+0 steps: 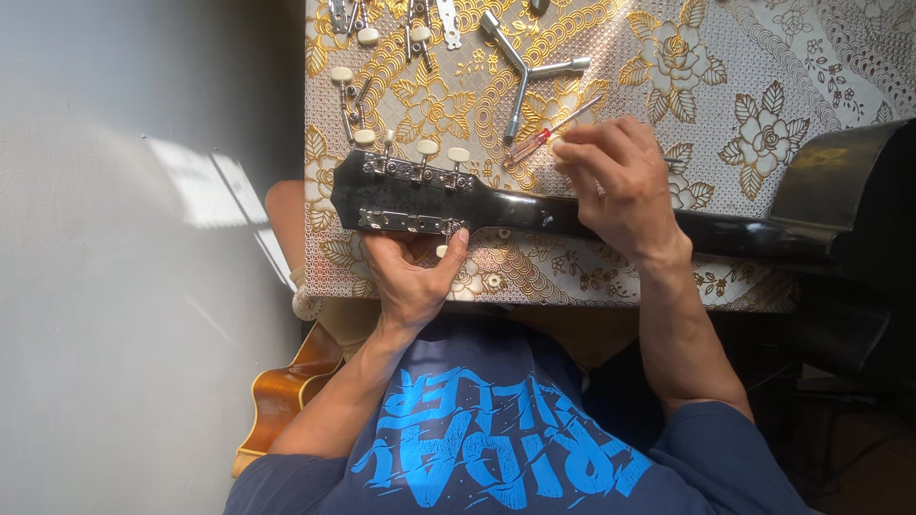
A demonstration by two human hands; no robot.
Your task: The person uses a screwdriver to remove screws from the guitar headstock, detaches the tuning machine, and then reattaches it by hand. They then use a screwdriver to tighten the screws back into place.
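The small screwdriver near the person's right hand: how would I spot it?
Start at the black guitar headstock lying on the gold-flowered tablecloth. Just past the neck, at the right hand's fingertips, lies the screwdriver. Unlike the all-metal three-armed wrench beside it, it is slim with a clear reddish handle.

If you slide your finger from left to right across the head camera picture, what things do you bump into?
Brown guitar body → black guitar headstock → left hand → three-armed metal wrench → small screwdriver → right hand → black guitar body.
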